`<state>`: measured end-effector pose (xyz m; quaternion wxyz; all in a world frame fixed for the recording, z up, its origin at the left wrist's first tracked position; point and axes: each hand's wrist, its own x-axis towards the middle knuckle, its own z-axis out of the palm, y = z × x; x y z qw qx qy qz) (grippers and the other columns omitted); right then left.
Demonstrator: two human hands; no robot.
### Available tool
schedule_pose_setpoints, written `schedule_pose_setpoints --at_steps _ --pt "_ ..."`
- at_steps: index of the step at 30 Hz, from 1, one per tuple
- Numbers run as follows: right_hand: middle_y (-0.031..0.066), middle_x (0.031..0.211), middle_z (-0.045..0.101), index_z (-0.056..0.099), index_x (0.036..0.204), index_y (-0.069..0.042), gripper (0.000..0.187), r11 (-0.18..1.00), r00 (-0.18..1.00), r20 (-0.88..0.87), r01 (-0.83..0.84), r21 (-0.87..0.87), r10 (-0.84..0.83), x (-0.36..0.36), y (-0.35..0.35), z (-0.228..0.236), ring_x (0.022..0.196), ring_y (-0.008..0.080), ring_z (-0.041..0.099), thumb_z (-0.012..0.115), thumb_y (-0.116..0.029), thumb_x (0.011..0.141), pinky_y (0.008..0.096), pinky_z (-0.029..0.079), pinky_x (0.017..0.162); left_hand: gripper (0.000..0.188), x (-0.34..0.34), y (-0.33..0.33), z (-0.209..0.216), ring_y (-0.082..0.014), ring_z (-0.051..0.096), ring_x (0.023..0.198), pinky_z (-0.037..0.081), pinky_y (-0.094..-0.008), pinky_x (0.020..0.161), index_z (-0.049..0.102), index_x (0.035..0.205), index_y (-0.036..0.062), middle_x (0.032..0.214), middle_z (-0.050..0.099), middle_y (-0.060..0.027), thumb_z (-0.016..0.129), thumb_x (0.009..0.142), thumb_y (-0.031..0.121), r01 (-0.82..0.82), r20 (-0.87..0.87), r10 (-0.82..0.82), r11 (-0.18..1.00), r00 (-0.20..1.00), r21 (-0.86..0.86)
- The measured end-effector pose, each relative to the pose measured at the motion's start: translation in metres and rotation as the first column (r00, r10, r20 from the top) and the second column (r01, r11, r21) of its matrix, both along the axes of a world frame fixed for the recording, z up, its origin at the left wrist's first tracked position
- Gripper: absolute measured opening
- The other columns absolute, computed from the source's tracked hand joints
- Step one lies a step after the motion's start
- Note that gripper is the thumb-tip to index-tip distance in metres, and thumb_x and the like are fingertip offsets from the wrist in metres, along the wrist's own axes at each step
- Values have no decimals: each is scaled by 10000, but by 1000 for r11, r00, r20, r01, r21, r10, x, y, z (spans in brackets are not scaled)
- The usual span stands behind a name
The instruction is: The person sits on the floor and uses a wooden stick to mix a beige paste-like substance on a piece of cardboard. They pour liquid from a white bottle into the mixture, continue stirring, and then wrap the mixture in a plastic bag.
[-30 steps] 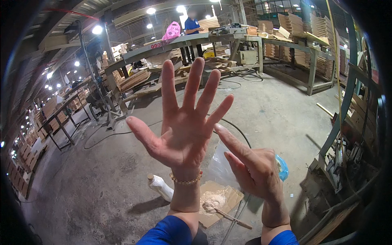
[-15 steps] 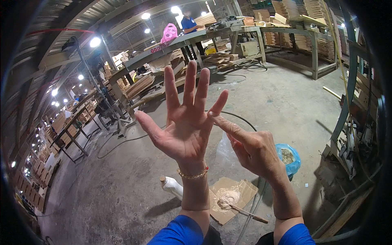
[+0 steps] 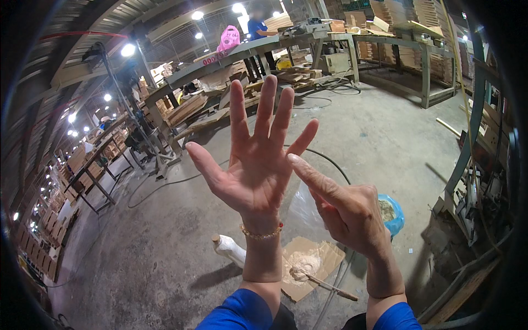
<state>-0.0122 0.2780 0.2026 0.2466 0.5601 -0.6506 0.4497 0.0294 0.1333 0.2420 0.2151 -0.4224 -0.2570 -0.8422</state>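
Observation:
My left hand (image 3: pixel 257 176) is raised, palm toward me, its fingers and thumb spread wide and nothing in it. A beaded bracelet (image 3: pixel 261 234) circles that wrist. The index finger of my right hand (image 3: pixel 349 212) points at the edge of the left palm, just below the little finger; its tip is at or against the skin. The right hand's other fingers curl inward, and no held object shows. Beyond the forearms, a piece of cardboard (image 3: pixel 333 254) lies on the floor with a mound of pale paste (image 3: pixel 303 264) and a thin stick (image 3: pixel 333 287).
A white bottle (image 3: pixel 228 248) is beside my left forearm. A clear plastic bag (image 3: pixel 306 206) and a blue-lined container (image 3: pixel 393 214) stand near my right hand. Cables (image 3: pixel 330 162) cross the floor. Farther off is a long workbench (image 3: pixel 242 54) with a pink bag (image 3: pixel 229 38) and a person (image 3: pixel 257 28).
Both hands shift slightly within the view, the left one a little up and right. The right fingertip moves from the little finger's base to just below it.

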Motion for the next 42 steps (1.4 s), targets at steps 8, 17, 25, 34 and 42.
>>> schedule_pose_setpoints --at_steps 8,17,25,34,42 --pt "70 619 615 365 1388 -308 735 998 998 -20 63 -15 -63 -19 -13 -14 477 181 584 605 -19 756 314 443 439 921 -2 -4 -3 -261 81 1405 -33 -646 1067 184 1458 193 1518 72 -139 354 766 776 58 20 -58 998 998 2" --pt "54 596 598 350 1395 -309 754 999 999 -28 46 -9 -46 -4 -2 -3 463 185 576 599 -17 746 315 437 424 941 -7 9 -4 -328 43 1399 -38 -695 1029 154 1463 186 1510 35 -182 348 762 782 77 42 -77 997 996 -11" --pt "65 608 600 337 1402 -291 735 992 993 -35 116 40 -114 -12 -5 -7 488 197 587 591 -33 762 323 452 443 937 -3 17 -2 -337 49 1398 -37 -692 1029 143 1466 190 1510 33 -186 330 766 784 67 63 -66 998 996 -6" --pt "62 603 597 324 1406 -294 737 992 993 -27 113 52 -112 -15 -6 -8 492 190 590 581 -28 769 325 459 452 926 -4 17 -4 -311 66 1402 -34 -683 1036 146 1466 202 1514 46 -171 317 767 786 54 69 -53 998 996 -17" --pt "51 584 578 322 1409 -284 734 993 993 -41 111 28 -110 -16 -7 -10 480 176 575 581 -32 770 314 456 444 923 -3 18 -4 -311 49 1403 -48 -681 1036 138 1467 200 1512 37 -178 323 771 778 66 59 -65 998 996 -14"
